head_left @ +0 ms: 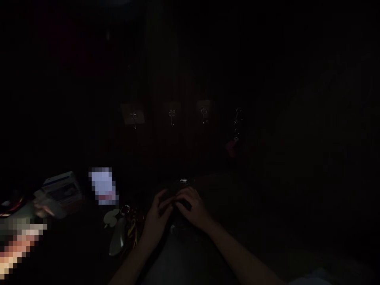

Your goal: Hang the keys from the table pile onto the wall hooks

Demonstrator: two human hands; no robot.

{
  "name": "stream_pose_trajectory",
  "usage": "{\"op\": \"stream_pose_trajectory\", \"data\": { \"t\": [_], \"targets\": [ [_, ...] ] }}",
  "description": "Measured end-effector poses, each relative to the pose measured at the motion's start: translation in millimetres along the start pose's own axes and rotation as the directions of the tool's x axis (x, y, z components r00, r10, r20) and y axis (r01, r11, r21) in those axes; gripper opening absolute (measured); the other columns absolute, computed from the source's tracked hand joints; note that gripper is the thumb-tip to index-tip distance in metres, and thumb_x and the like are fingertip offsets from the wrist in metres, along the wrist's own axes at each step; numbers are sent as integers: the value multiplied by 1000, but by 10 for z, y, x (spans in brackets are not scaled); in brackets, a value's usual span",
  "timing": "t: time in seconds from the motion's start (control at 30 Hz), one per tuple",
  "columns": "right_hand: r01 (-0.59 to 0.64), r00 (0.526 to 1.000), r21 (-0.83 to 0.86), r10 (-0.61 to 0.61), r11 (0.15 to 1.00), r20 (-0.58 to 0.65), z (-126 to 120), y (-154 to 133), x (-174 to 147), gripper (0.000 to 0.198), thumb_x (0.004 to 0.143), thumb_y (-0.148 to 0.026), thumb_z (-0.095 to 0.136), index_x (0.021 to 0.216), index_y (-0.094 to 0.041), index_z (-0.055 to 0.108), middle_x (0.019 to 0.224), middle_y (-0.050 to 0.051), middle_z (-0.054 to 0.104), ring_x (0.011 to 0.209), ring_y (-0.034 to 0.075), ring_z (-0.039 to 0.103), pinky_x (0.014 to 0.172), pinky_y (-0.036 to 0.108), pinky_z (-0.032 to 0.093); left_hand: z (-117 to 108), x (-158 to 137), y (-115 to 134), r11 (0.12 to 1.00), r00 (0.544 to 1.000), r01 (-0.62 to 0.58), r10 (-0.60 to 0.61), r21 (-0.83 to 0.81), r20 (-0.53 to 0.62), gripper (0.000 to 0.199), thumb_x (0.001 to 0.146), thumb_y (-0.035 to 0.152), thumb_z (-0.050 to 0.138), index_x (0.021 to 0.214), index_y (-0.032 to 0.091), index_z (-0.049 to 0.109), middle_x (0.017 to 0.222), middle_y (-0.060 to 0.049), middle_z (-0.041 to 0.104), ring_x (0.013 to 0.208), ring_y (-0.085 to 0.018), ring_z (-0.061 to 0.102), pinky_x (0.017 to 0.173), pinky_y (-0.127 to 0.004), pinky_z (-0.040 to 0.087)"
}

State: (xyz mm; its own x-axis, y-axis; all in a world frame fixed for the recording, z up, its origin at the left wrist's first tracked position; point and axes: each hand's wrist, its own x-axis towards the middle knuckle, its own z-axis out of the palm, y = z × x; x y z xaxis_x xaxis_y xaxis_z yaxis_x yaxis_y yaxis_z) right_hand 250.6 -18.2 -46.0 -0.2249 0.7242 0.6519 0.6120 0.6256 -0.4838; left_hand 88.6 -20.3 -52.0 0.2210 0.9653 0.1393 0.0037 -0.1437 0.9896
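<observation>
In the middle of the very dark head view, my left hand (pixel 158 217) and my right hand (pixel 192 206) come together, their fingertips meeting. The fingers of both are curled inward. Anything pinched between them is lost in the shadow. Just beyond the right fingers sits a small shiny metal piece (pixel 183 181). Below the hands shows a dim greyish surface (pixel 175 257). Close to my left wrist lie yellow strands (pixel 133 231) and a glossy, rounded, elongated item (pixel 118 237).
Several metal hooks (pixel 172 114) hang on the wall ahead, with a pink item (pixel 231 147) below the rightmost. To the left are a bright blurred-out rectangle (pixel 102 186), a box (pixel 62 192), a pale rounded piece (pixel 111 217) and a small round item (pixel 125 209).
</observation>
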Motion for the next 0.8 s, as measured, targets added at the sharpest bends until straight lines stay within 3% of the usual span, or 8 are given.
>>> {"op": "stream_pose_trajectory", "data": {
  "t": [0.27,0.4,0.5,0.63,0.7,0.8],
  "targets": [
    [26,999,-42,-25,999,38,7,-27,7,7,76,-17,57,82,-22,59,92,4,63,90,18,55,81,36,39,-21,9,-35,989,999,-32,37,147,-30,49,79,35,55,124,25,38,116,-6,63,111,-19,55,97,-34,39],
    [-58,998,55,58,997,-8,17,-13,30,8,78,-16,54,79,-21,60,90,4,63,90,17,55,82,35,40,-9,-7,12,990,999,0,5,141,-35,51,78,36,55,124,24,39,113,-6,64,110,-19,56,95,-33,41],
    [-200,979,258,205,945,8,3,-11,66,9,80,-22,52,74,-20,59,86,3,62,87,16,56,82,32,41,3,-18,76,997,999,37,-35,70,-30,50,78,37,55,124,23,41,111,-7,65,108,-19,58,94,-34,41],
    [-423,899,502,419,755,127,-31,-19,112,16,78,-33,55,72,-19,61,78,1,62,79,15,57,76,28,43,3,-6,103,989,993,121,-120,-84,17,48,78,44,55,120,21,48,110,-8,65,105,-21,59,96,-36,40],
    [-471,870,559,465,682,165,-39,-24,124,19,75,-36,57,71,-18,61,73,0,62,75,15,57,73,27,44,0,11,79,957,981,184,-166,-226,100,50,77,48,55,118,21,51,114,-10,63,106,-23,58,94,-38,42],
    [-462,868,582,476,669,141,-37,-25,127,21,73,-39,59,69,-18,61,70,-1,62,72,15,57,71,27,45,-9,32,46,864,941,317,-236,-392,241,56,75,57,53,117,19,54,115,-13,61,100,-24,61,88,-41,45]
  ]
}}
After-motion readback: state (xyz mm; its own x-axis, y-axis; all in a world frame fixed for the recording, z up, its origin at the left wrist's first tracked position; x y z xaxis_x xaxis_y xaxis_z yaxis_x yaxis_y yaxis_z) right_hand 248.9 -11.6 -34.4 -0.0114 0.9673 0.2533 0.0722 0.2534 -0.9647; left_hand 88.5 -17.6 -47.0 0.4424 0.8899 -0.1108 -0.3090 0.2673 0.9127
